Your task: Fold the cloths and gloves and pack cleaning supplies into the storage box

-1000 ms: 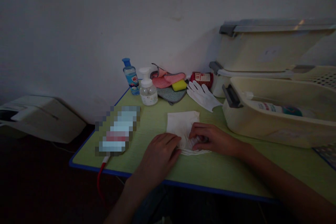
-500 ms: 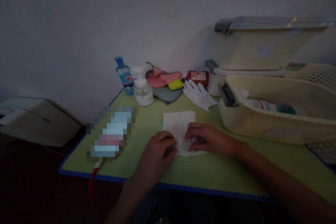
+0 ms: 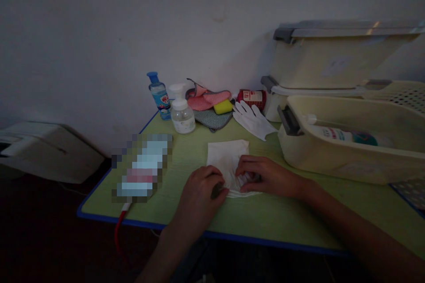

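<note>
In the head view, the white cloth [image 3: 223, 154] lies on the green table [image 3: 292, 212], just where it was a second ago, its near end rumpled between the two hands. The left hand [image 3: 203, 188] is more arched than it was then, a dark gap now showing between its curved fingers and thumb, their tips at the cloth's left edge. The right hand [image 3: 264, 176] is almost unchanged, half curled over the creases, finger and thumb tips apart. I cannot tell whether either one pinches fabric, since the fingers cover the contact. A device [image 3: 144, 166] on a red cable [image 3: 118, 232] is masked by pixel blocks. The basket [image 3: 332, 166] runs off the right edge, its wall partly hiding a bottle [image 3: 361, 138].
</note>
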A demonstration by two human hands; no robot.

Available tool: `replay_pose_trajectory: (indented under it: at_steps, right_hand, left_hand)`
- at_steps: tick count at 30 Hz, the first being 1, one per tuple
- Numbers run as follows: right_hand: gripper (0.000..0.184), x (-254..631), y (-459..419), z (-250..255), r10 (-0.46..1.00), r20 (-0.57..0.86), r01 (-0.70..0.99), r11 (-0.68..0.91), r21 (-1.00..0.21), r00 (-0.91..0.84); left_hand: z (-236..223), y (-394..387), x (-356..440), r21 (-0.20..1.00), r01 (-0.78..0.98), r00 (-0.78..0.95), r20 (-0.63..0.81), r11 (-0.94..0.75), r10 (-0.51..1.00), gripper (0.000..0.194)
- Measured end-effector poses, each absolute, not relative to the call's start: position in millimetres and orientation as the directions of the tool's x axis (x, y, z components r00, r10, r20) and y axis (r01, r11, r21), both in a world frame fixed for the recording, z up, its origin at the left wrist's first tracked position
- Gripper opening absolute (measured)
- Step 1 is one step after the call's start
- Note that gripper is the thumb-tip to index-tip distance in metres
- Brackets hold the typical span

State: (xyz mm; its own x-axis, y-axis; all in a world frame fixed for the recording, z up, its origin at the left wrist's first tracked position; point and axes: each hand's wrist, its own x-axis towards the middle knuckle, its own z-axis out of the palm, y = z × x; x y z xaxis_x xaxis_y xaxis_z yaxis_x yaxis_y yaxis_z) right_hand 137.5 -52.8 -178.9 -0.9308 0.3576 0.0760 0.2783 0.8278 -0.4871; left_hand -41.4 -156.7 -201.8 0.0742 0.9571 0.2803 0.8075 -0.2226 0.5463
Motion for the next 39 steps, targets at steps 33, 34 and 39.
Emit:
replay_pose_trajectory:
  at_steps: [33, 34, 39]
  right_hand:
    - [0.020, 136.8, -53.4, -179.4, 0.363, 0.057, 0.292, 0.824, -0.486, -0.930]
    - [0.020, 136.9, -53.1, -179.8, 0.360, 0.059, 0.288, 0.825, -0.486, -0.931]
    - [0.020, 136.7, -52.8, -180.0, 0.363, 0.057, 0.292, 0.823, -0.487, -0.930]
  left_hand:
    - [-199.0, -154.1, -32.9, 0.635, 0.759, 0.021, 0.198, -0.145, 0.980, 0.012]
    - [-199.2, -154.4, -33.0, 0.636, 0.759, 0.021, 0.197, -0.144, 0.980, 0.011]
    - [-198.6, -155.3, -32.4, 0.646, 0.749, 0.017, 0.202, -0.147, 0.979, 0.010]
